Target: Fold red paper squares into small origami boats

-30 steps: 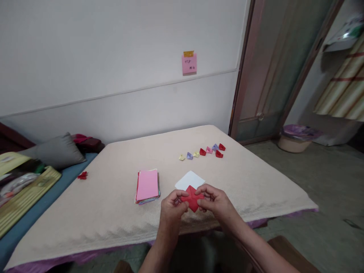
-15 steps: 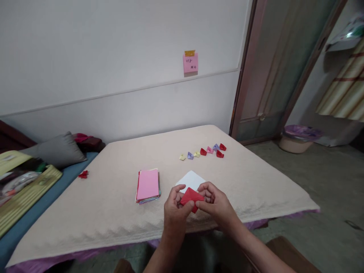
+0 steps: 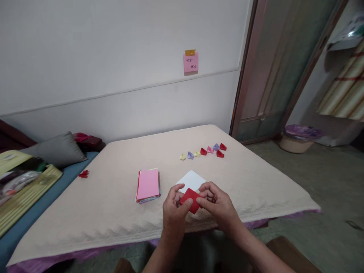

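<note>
A small folded red paper (image 3: 192, 196), diamond-shaped, is held up between both hands over the table's near edge. My left hand (image 3: 175, 203) pinches its left side, the thumb lying on the front face. On the right side my right hand (image 3: 213, 199) grips it the same way, thumb on the front and fingers behind. Just beyond the hands a white paper sheet (image 3: 191, 180) lies flat, its near part hidden by the hands and the red paper. Left of them rests a stack of coloured paper (image 3: 148, 184) with a pink sheet on top.
Several small folded paper pieces (image 3: 203, 151) in red, pink, purple and yellow form a row at the back right of the covered table (image 3: 113, 212). A small red item (image 3: 83, 174) lies at the left edge. A pink note (image 3: 190, 63) is taped to the wall.
Both thumbs have shifted up a little on the red paper. Its front now looks flatter, a plain diamond without the crosswise fold seen before.
</note>
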A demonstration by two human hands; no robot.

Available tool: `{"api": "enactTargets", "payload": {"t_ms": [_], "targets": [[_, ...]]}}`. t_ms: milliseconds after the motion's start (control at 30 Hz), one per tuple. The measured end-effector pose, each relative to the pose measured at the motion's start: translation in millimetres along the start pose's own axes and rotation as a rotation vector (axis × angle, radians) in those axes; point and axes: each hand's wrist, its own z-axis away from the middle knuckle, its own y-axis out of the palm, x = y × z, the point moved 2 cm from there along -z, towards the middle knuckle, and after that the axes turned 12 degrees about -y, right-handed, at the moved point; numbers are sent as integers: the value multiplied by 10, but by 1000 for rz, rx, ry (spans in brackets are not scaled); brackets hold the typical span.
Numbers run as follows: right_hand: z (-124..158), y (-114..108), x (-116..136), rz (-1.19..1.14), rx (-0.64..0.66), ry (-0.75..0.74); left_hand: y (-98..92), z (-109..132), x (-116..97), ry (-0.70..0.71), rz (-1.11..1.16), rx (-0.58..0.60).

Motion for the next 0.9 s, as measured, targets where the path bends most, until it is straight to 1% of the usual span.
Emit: {"api": "enactTargets", "payload": {"t_ms": [100, 233, 400, 500, 633, 700, 733, 767, 833, 900], "targets": [[4, 21, 13, 0, 23, 23, 3, 7, 14, 17, -30, -4], [-5, 14, 30, 4, -2, 23, -5, -1, 19, 12, -28, -45], [-41, -56, 1, 47, -37, 40, -18, -37, 4, 6, 79, 14], [-61, -85, 14, 28, -27, 57, -40, -70, 18, 19, 92, 20], [-62, -79, 45, 29, -24, 60, -75, -106, 46, 9, 84, -4], [-59, -78, 37, 48, -58, 49, -85, -94, 34, 37, 1, -60], [-58, -80, 26, 60, -80, 41, -85, -74, 14, 90, -86, -112], [-58, -84, 13, 68, -102, 33, -78, -43, -12, 174, -199, -172], [-58, -97, -15, 74, -143, 20, -36, 38, -62, 409, -465, -264], [-58, -108, -41, 65, -173, 21, 36, 118, -67, 659, -715, -268]]}}
